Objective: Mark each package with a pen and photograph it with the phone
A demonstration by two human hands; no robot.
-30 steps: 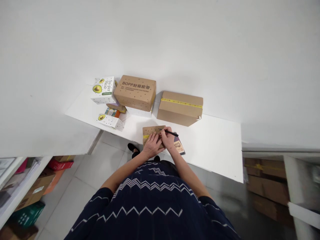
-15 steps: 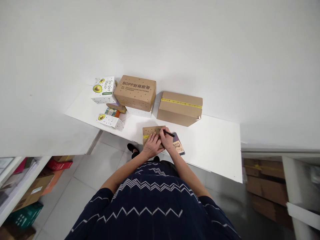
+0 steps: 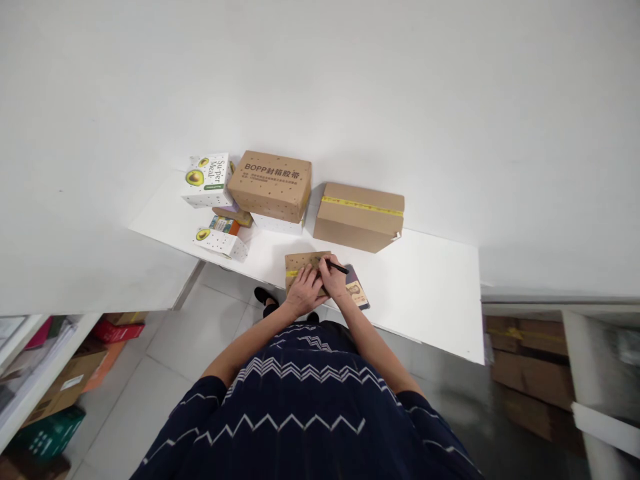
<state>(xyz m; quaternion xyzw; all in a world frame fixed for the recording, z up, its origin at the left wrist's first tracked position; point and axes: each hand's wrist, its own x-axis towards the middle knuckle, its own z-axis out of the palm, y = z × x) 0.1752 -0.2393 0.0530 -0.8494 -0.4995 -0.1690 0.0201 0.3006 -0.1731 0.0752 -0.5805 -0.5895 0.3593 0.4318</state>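
Observation:
A small brown box (image 3: 295,262) with dark specks and yellow tape lies near the front edge of the white table. My left hand (image 3: 305,291) rests flat on it, fingers spread. Closed around a black pen (image 3: 338,267), my right hand (image 3: 333,277) sits over the box's right part, the pen's tip hidden by the fingers. Just right of that hand lies a dark phone-like item (image 3: 357,290) with a picture on it, partly covered by the hand.
Behind stand a brown box with yellow tape (image 3: 359,212), a printed carton (image 3: 273,180) on a white box, and white avocado boxes (image 3: 207,180) at the left. Shelves with boxes flank the white table (image 3: 435,287) below.

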